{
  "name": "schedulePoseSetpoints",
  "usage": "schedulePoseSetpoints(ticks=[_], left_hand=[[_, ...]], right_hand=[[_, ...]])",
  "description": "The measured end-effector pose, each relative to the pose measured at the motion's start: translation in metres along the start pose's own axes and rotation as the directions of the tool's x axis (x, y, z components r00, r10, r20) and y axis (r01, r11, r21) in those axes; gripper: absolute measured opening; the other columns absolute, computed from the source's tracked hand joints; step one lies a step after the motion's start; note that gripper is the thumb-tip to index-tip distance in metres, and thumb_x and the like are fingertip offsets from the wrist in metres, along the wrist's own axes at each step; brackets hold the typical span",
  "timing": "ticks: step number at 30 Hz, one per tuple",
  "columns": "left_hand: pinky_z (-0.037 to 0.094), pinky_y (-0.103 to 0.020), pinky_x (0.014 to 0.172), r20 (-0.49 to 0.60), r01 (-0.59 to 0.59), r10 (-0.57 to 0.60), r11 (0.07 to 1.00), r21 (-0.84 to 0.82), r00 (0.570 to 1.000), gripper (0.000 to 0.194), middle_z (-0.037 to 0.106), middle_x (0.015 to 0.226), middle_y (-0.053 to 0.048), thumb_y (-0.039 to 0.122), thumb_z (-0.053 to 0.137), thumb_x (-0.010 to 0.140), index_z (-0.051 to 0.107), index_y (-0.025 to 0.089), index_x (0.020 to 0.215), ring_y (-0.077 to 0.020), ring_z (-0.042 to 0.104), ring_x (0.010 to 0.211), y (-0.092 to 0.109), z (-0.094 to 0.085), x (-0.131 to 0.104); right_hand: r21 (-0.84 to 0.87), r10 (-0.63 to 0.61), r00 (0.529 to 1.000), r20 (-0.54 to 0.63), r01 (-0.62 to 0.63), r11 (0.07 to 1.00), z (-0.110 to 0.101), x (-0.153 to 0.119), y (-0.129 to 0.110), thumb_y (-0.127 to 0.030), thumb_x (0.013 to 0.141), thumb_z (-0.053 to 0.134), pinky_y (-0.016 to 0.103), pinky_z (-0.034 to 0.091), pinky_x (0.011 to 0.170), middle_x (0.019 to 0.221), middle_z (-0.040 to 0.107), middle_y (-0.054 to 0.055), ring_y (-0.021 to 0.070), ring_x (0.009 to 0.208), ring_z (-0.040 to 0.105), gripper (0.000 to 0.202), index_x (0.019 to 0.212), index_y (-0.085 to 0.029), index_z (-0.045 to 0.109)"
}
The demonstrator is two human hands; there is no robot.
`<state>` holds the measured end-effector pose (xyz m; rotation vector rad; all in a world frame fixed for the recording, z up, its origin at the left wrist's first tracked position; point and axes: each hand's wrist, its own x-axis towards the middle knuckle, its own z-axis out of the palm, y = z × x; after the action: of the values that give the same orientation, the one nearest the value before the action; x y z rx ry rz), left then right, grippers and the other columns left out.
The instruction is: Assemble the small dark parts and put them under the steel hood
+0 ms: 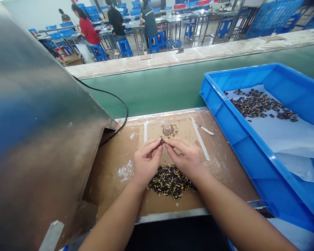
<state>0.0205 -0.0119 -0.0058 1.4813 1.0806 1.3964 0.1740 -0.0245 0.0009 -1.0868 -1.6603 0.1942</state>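
Observation:
My left hand and my right hand meet over the cardboard, fingertips pinched together around one small dark part. Both hands touch this part, and its details are too small to tell. Below and between my wrists lies a pile of small black and yellow parts on the worktop. Just beyond my fingertips a small clear cup stands on a stained spot of the cardboard sheet.
At the right a blue crate holds more dark parts on white paper. A white-handled tool lies near it. A metal housing and black cable are left. Behind runs a green belt; people sit farther off.

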Motion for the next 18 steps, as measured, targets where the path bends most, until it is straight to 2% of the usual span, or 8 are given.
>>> schedulePoseSetpoints(ticks=[4, 9, 14, 18], left_hand=[[0.058, -0.035, 0.100, -0.014, -0.133, 0.133, 0.991, 0.032, 0.991, 0.025, 0.072, 0.116, -0.010, 0.023, 0.074, 0.086, 0.076, 0.023, 0.111, -0.0207, 0.069, 0.105, -0.005, 0.002, -0.001], [0.061, -0.033, 0.092, -0.066, -0.109, 0.113, 0.993, 0.052, 0.991, 0.021, 0.074, 0.106, -0.008, 0.026, 0.073, 0.088, 0.076, 0.021, 0.108, -0.0198, 0.072, 0.096, -0.012, 0.003, -0.003], [0.061, -0.034, 0.091, -0.091, -0.195, 0.217, 0.960, 0.201, 0.972, 0.018, 0.075, 0.104, -0.008, 0.027, 0.073, 0.087, 0.077, 0.020, 0.104, -0.0201, 0.072, 0.092, -0.014, -0.001, -0.006], [0.061, -0.029, 0.084, -0.133, -0.212, 0.252, 0.942, 0.258, 0.959, 0.016, 0.075, 0.099, -0.006, 0.026, 0.073, 0.087, 0.077, 0.020, 0.102, -0.0180, 0.072, 0.087, -0.014, -0.002, -0.007]], right_hand=[[0.011, -0.029, 0.999, -0.025, 0.029, 1.000, 0.001, -0.001, 0.001, -0.015, 0.098, 0.059, 0.033, 0.061, 0.090, 0.103, 0.076, 0.005, 0.0166, 0.097, 0.072, 0.018, 0.108, -0.021, 0.073], [0.006, -0.059, 0.997, -0.043, 0.059, 0.998, 0.003, -0.003, 0.001, -0.016, 0.097, 0.059, 0.032, 0.060, 0.087, 0.099, 0.075, 0.004, 0.0159, 0.093, 0.070, 0.015, 0.106, -0.022, 0.070], [0.008, -0.109, 0.992, -0.068, 0.110, 0.994, 0.006, -0.010, -0.001, -0.016, 0.096, 0.061, 0.032, 0.060, 0.084, 0.098, 0.075, 0.005, 0.0166, 0.091, 0.070, 0.012, 0.104, -0.020, 0.068], [0.024, -0.153, 0.985, -0.076, 0.155, 0.988, 0.010, -0.012, -0.003, -0.019, 0.098, 0.060, 0.031, 0.061, 0.083, 0.100, 0.075, 0.006, 0.0163, 0.089, 0.071, 0.011, 0.106, -0.020, 0.068]])
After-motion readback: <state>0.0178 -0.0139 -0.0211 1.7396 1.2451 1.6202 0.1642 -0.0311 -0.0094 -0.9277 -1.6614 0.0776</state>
